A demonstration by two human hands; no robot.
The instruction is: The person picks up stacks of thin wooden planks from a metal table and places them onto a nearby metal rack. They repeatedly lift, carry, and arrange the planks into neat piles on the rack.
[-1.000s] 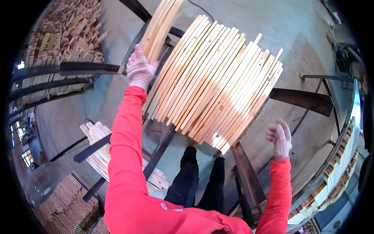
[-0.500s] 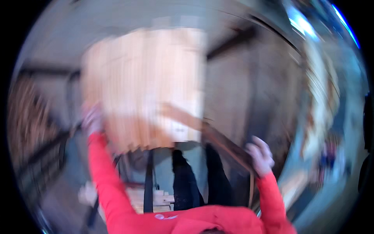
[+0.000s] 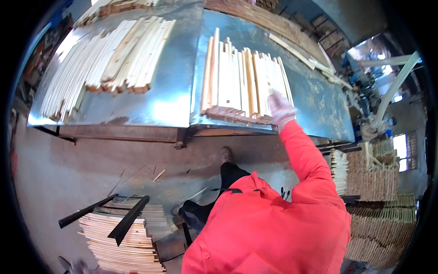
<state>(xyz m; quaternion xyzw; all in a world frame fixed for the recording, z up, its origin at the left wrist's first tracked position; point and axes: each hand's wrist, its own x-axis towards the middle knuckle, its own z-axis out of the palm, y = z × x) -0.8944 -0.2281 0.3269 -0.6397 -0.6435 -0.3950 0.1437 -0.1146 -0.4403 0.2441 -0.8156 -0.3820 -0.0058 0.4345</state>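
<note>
My right hand (image 3: 281,108), in a pale glove, reaches to the near right end of a row of wooden strips (image 3: 237,82) on the metal-topped table. Its fingers are stretched out along the strips and touch or nearly touch them; the hand is slightly blurred. The strips lie side by side, pointing away from me, with uneven far ends. At the lower left rim a dim, smeared shape that looks like my left hand (image 3: 81,266) shows beside a stack of wooden strips (image 3: 118,246); its fingers cannot be made out.
More strips (image 3: 132,50) lie on the table's left part. The metal table (image 3: 178,105) has a near edge running across the view. Black metal uprights (image 3: 130,219) flank the low stack. Bundled strips (image 3: 372,178) are piled at the right. Wood scraps (image 3: 159,175) litter the floor.
The view has swung from a stack of boards, with my left hand at its side, to the metal table. My right hand now reaches forward to the strips; my left has dropped to the rim.
</note>
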